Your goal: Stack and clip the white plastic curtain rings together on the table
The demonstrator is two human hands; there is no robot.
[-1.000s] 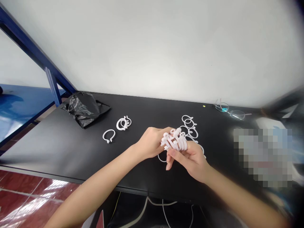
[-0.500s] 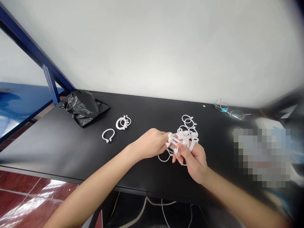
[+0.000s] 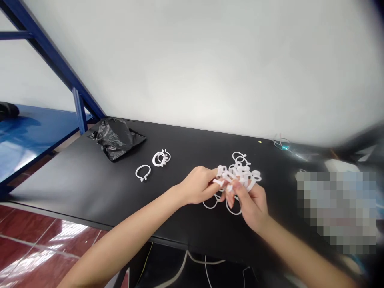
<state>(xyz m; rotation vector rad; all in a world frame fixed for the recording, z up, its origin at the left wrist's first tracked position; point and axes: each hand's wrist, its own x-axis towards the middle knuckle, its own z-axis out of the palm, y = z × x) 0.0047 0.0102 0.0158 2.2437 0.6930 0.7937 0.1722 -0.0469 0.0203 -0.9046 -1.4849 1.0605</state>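
Observation:
Both my hands meet over the middle of the black table (image 3: 75,176). My right hand (image 3: 253,202) has its fingers closed around a bunch of white plastic rings (image 3: 238,176). My left hand (image 3: 199,186) pinches the left end of that same bunch. More loose white rings (image 3: 240,158) lie on the table just behind and under the hands. A single white ring (image 3: 143,172) and a small cluster of rings (image 3: 161,158) rest further left.
A crumpled black plastic bag (image 3: 115,138) sits at the table's back left. A pair of glasses (image 3: 282,144) lies at the back right near the white wall. A blue metal frame (image 3: 54,68) and blue shelf stand to the left. Cables hang below the front edge.
The bunch of rings has turned in my hands and shifted slightly to the right. My right hand's fingers have curled more closely over it. The view has drifted a little.

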